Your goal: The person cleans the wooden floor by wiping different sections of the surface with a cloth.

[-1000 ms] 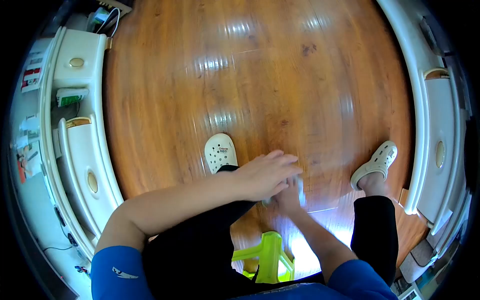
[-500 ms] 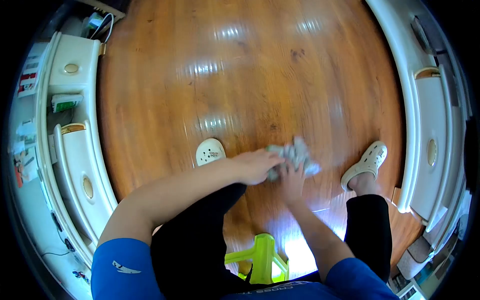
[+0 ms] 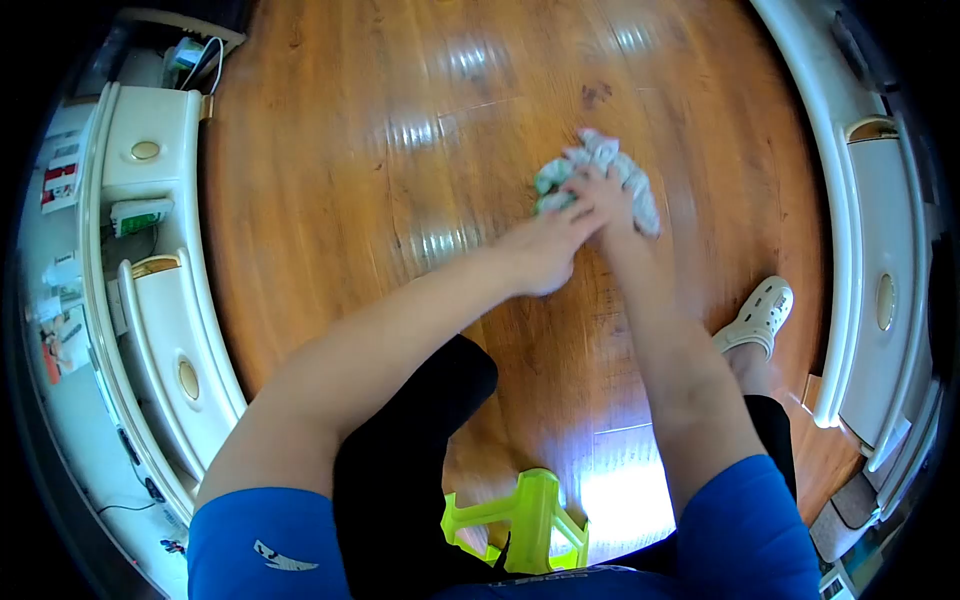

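A crumpled pale cloth (image 3: 638,190) with green and pinkish patches lies bunched on the wooden floor. Pressed on top of it is my right hand (image 3: 606,200), its fingers over the folds, holding the cloth against the boards. My left hand (image 3: 548,248) reaches across from the left, fingers stretched out. Its fingertips overlap my right hand beside the cloth's near edge; whether they touch the fabric is hard to tell.
Cream drawer cabinets stand along the left (image 3: 150,210) and right (image 3: 870,220) sides. A cream clog (image 3: 765,312) is on my right foot. Close to my body is a lime-green stool (image 3: 538,515). Light glares off the wooden floor (image 3: 400,60).
Both hands and the cloth have moved forward across the floor, away from my body. The cloth is more spread out. The left clog has gone out of sight behind my arm.
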`<move>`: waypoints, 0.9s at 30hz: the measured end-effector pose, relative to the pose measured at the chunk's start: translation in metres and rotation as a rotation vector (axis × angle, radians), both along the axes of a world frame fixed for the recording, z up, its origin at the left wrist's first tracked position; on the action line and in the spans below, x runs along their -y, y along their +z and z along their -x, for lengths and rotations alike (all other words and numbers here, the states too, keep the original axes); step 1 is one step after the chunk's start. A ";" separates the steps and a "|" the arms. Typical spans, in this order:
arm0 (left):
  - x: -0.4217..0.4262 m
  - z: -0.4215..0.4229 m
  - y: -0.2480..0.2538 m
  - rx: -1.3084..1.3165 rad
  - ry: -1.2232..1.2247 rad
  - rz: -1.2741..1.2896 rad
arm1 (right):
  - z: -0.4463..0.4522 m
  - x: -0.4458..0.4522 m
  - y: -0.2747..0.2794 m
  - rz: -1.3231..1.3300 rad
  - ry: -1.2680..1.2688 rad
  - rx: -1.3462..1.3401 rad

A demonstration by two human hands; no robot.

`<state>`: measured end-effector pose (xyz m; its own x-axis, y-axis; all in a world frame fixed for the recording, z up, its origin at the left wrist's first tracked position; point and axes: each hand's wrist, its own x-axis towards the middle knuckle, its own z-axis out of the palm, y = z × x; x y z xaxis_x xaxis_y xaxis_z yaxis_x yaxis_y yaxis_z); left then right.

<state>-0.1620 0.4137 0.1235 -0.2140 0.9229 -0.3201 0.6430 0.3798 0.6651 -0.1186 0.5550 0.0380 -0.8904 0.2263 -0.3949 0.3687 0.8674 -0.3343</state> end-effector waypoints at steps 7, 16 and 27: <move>-0.005 -0.058 -0.004 -0.059 -0.326 0.220 | -0.120 0.061 -0.049 0.000 -0.296 -0.313; 0.063 -0.115 -0.025 0.221 -0.397 0.363 | -0.248 0.139 -0.010 0.036 -0.192 -0.134; -0.088 0.009 -0.066 -0.104 0.241 -0.025 | -0.020 -0.043 -0.023 -0.155 -0.084 -0.390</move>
<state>-0.1705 0.5018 0.0572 -0.4595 0.8485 -0.2625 0.6010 0.5146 0.6115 -0.0989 0.5983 0.0150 -0.9424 0.3343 0.0119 0.3117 0.8906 -0.3311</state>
